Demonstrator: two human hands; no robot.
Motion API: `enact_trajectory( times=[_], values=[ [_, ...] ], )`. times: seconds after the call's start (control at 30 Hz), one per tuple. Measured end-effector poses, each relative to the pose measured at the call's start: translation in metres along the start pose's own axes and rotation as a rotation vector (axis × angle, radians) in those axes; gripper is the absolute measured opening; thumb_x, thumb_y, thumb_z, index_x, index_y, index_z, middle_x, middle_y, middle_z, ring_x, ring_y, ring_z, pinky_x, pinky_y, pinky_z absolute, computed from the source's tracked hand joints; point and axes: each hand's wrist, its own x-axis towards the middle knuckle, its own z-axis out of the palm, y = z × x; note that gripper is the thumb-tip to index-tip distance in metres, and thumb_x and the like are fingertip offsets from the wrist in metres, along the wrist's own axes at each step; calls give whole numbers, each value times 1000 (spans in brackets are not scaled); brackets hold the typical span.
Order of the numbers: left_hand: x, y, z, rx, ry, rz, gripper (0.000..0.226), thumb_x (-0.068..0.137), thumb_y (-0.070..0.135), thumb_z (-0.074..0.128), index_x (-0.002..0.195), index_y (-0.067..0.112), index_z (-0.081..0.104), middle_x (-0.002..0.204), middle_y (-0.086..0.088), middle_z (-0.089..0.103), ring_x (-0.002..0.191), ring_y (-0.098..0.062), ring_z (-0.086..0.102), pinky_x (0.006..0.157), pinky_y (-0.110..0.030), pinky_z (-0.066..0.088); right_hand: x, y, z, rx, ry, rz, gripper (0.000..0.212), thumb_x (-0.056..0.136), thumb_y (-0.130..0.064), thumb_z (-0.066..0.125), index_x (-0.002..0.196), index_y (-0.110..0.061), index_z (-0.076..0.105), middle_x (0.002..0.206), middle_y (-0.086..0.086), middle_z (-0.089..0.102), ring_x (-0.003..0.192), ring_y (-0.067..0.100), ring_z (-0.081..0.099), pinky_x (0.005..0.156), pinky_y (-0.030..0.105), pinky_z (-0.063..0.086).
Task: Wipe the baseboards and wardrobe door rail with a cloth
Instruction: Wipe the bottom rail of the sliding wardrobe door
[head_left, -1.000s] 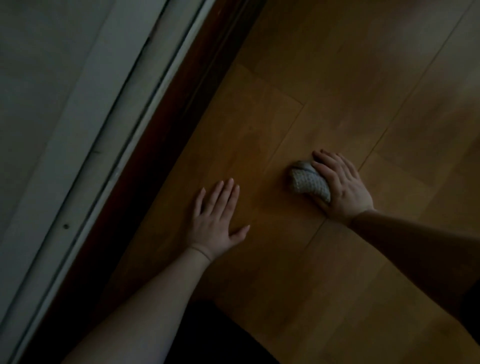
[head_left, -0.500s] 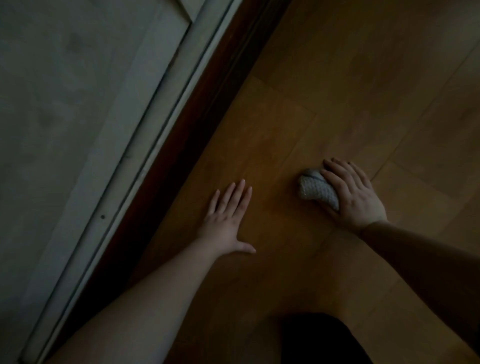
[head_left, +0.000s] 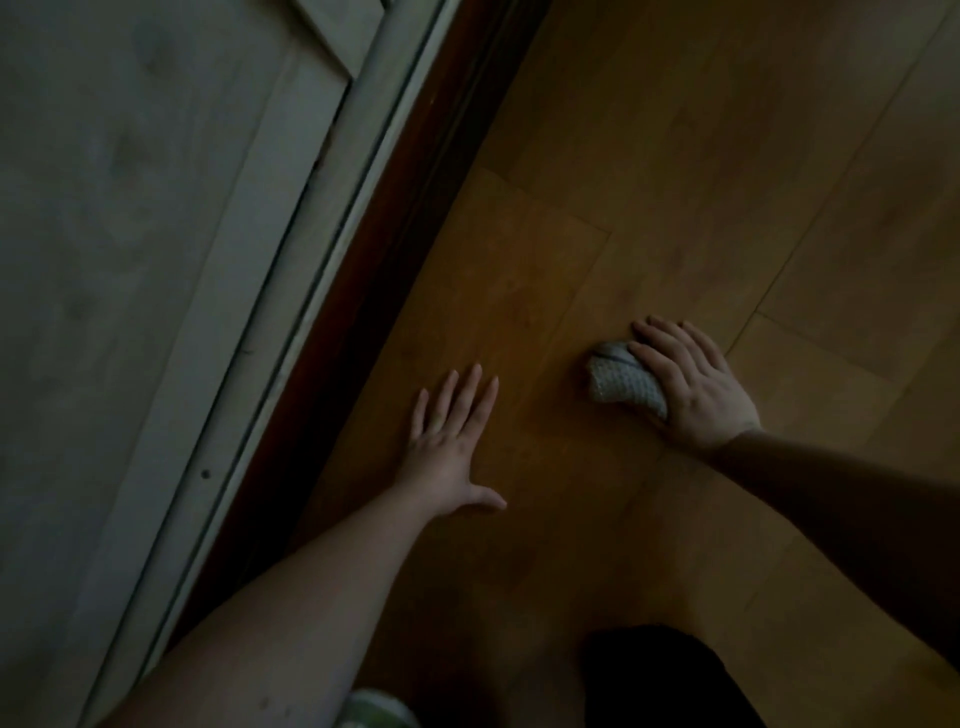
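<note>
Hands are resting on a dim, warm-brown wooden plank floor (head_left: 675, 182). Left hand (head_left: 448, 441) is lying flat, fingers (head_left: 470, 395) straight and released, pointing toward a dark reddish-brown baseboard strip (head_left: 395, 249) and pale grey door rail (head_left: 332, 208). Right hand (head_left: 693, 387) is grasping a bunched grey knitted cloth (head_left: 621, 385), which is bulging out beside its fingertips (head_left: 644, 332).

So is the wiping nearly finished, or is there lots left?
Nothing shows as wiped yet; it is too dim to judge dust. In hand: the right hand grips the bunched cloth on the wooden floor, while the left hand rests flat. Left: the dark baseboard and the pale door rail, both untouched now.
</note>
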Motion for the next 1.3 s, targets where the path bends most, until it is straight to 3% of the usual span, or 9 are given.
enact_trajectory(
  times=[0.17,0.33,0.53,0.7,1.0,1.1,1.23,1.3],
  values=[
    [4,2,0,10,-7,3,153,56,76,78,141,36,-44,148,8,-52,130,-16,-53,102,-46,-35,-2,2,1,-36,0,-12,62,94,-39,49,147,-11,32,151,22,38,141,37,35,113,62,26],
    [8,0,6,55,22,-2,156,55,77,77,137,35,-48,144,7,-56,126,-17,-58,93,-42,-45,-2,6,8,-49,1,-31,64,95,-45,50,147,-12,34,153,19,37,143,35,34,116,60,23],
    [3,1,2,43,25,29,155,57,77,76,136,33,-50,142,6,-58,124,-19,-59,97,-46,-38,-1,2,1,-52,11,2,63,95,-51,48,144,-14,37,150,18,42,140,34,39,114,60,27],
    [5,-2,9,17,103,52,157,52,78,78,139,37,-46,144,10,-56,128,-14,-56,93,-40,-45,-1,5,4,-72,33,9,65,95,-56,50,146,-17,37,151,12,43,140,29,40,116,55,27],
    [3,-3,10,82,139,64,154,53,81,75,140,38,-45,143,13,-56,130,-15,-54,100,-42,-38,-3,-10,10,-67,94,138,63,95,-60,45,146,-24,41,148,2,47,142,22,36,121,40,19],
    [-1,-5,-1,185,163,78,131,72,78,64,150,32,-31,156,7,-40,145,-17,-34,114,-47,-22,10,-30,11,-1,151,273,60,94,-55,54,141,-19,47,140,6,53,136,28,42,115,47,30],
    [-13,-20,-54,341,291,269,70,99,51,46,158,26,16,164,0,20,149,-16,19,123,-41,4,59,-47,6,128,188,381,60,93,-56,53,141,-22,42,131,4,53,120,22,46,103,42,37],
    [-24,-40,-85,365,451,359,58,100,39,48,153,24,31,156,0,38,144,-16,32,122,-39,17,93,-54,4,190,199,383,60,93,-52,56,144,-26,37,133,3,50,120,20,45,102,39,38]
  ],
)
